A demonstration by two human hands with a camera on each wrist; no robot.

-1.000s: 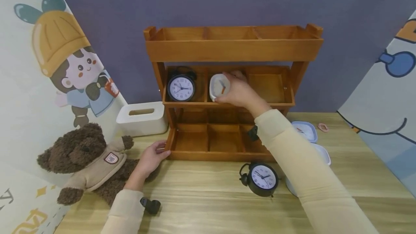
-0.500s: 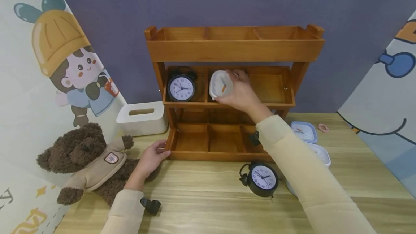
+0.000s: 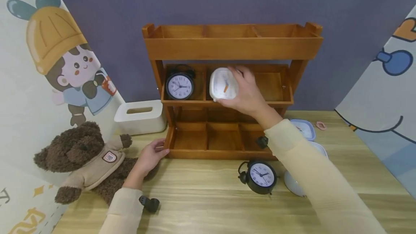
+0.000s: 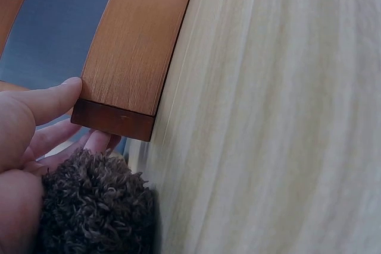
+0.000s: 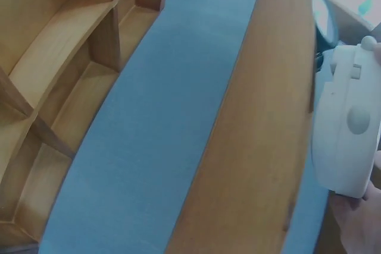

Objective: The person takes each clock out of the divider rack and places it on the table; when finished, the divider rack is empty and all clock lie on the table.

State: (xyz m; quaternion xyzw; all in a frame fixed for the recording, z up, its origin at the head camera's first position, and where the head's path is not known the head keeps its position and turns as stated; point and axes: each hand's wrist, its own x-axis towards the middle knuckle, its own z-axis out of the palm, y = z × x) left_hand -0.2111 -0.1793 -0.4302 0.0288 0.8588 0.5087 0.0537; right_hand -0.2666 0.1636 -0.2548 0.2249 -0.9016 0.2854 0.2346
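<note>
My right hand grips a white alarm clock by its right side, thumb below and fingers above. The clock is in front of the middle compartment on the second tier of a wooden shelf rack; glare washes out its dial. In the right wrist view, the white clock shows its side beside a shelf board. My left hand holds the rack's lower left corner. In the left wrist view, its thumb is on one side of the wooden end and its fingers on the other.
A black alarm clock sits in the second tier's left compartment; another lies on the table. A tissue box and a teddy bear are at left. Pale clocks, partly behind the sleeve, and a pink ring are at right.
The white clock has moved slightly right and looks larger, its face now tilted more into the glare. My left hand stays at the rack's corner.
</note>
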